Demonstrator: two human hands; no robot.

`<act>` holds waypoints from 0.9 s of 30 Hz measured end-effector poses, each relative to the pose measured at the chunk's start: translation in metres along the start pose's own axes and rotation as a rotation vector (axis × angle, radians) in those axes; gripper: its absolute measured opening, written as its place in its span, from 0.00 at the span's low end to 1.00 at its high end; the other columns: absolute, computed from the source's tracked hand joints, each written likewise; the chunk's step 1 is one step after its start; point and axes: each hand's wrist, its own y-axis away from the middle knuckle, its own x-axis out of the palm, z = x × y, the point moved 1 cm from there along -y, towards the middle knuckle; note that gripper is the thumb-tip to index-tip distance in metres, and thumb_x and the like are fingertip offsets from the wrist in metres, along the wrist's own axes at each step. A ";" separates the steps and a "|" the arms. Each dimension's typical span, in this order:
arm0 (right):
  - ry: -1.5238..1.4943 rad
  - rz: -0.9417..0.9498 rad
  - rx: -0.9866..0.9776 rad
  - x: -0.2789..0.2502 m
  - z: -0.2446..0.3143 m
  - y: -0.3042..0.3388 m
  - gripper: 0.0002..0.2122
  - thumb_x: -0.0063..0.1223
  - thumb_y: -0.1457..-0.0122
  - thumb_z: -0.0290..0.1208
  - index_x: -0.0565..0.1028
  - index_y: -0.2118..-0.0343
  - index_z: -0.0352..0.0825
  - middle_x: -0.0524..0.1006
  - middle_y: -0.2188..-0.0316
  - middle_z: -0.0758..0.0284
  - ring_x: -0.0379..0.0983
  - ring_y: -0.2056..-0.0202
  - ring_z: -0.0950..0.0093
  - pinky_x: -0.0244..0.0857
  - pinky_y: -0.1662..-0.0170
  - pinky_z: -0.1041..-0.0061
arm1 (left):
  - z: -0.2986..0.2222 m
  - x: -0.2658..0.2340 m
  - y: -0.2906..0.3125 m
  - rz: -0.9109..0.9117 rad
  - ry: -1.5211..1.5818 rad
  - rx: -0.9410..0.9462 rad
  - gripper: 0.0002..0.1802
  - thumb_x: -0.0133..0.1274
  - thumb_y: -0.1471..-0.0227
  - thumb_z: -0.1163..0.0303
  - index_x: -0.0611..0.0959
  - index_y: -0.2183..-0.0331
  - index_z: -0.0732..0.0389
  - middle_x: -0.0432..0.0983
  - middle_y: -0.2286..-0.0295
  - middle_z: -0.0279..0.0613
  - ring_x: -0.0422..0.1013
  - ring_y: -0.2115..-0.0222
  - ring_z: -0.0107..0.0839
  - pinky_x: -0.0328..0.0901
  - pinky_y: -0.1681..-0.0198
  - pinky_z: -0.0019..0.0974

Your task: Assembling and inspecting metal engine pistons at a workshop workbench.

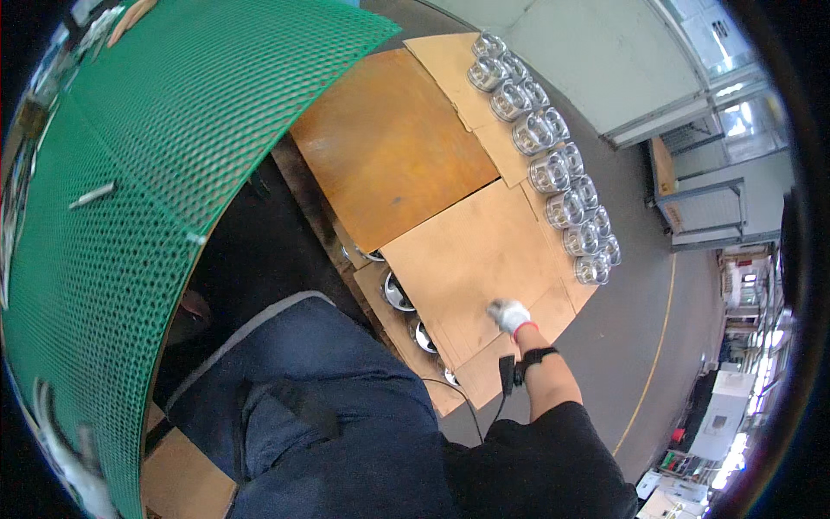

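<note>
My right hand [510, 317], in a white glove with a red cuff, is over a flat cardboard sheet [484, 251]. Its fingers look curled in, and nothing shows in them. At the lower left, my left hand [76, 471], also white-gloved and somewhat blurred, is at the edge of a green mesh-patterned mat [95, 285] with its fingers apart. Beyond the right hand, shiny metal cylinders that look like engine pistons [565, 209] stand in rows along the stack's far right edge. More round metal parts [398, 291] show beneath the cardboard.
A brown, stained board [393, 147] lies beside the cardboard. On the green mat rests a small light rod [92, 195]. At the top left, another person's hand [131, 19] shows. Grey floor [618, 363] with a yellow line runs along the right, near a wheeled cart [705, 208].
</note>
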 end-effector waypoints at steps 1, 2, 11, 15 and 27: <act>-0.051 -0.085 -0.032 -0.023 0.015 -0.009 0.22 0.47 0.44 0.48 0.77 0.53 0.37 0.78 0.57 0.53 0.74 0.54 0.57 0.67 0.50 0.62 | -0.055 -0.001 -0.022 0.071 -0.059 0.197 0.37 0.50 0.52 0.76 0.62 0.39 0.59 0.55 0.38 0.53 0.51 0.37 0.48 0.46 0.34 0.51; -0.086 -0.232 -0.075 -0.039 0.013 -0.025 0.23 0.48 0.44 0.48 0.76 0.52 0.37 0.78 0.57 0.52 0.74 0.54 0.56 0.67 0.49 0.62 | -0.092 0.001 -0.040 0.101 -0.065 0.305 0.38 0.54 0.54 0.72 0.63 0.40 0.60 0.56 0.39 0.54 0.52 0.37 0.51 0.47 0.34 0.51; -0.216 -0.594 0.323 -0.161 -0.074 -0.102 0.33 0.52 0.46 0.49 0.62 0.39 0.37 0.68 0.45 0.46 0.70 0.48 0.51 0.66 0.47 0.59 | -0.257 0.095 -0.185 0.047 -0.047 0.693 0.54 0.63 0.64 0.53 0.59 0.38 0.63 0.53 0.39 0.57 0.50 0.38 0.60 0.48 0.36 0.54; -0.156 -0.651 0.445 -0.172 -0.129 -0.111 0.34 0.51 0.46 0.48 0.60 0.37 0.37 0.66 0.44 0.45 0.71 0.50 0.50 0.66 0.48 0.58 | -0.255 0.123 -0.192 0.128 -0.088 0.657 0.53 0.57 0.56 0.48 0.54 0.37 0.64 0.48 0.37 0.57 0.45 0.36 0.59 0.43 0.33 0.51; -0.016 -0.422 0.444 -0.212 -0.193 -0.161 0.31 0.48 0.45 0.49 0.65 0.40 0.40 0.74 0.49 0.53 0.70 0.47 0.55 0.64 0.45 0.62 | -0.248 0.132 -0.198 0.085 -0.202 0.706 0.48 0.58 0.55 0.66 0.54 0.37 0.63 0.49 0.37 0.58 0.49 0.37 0.57 0.47 0.35 0.53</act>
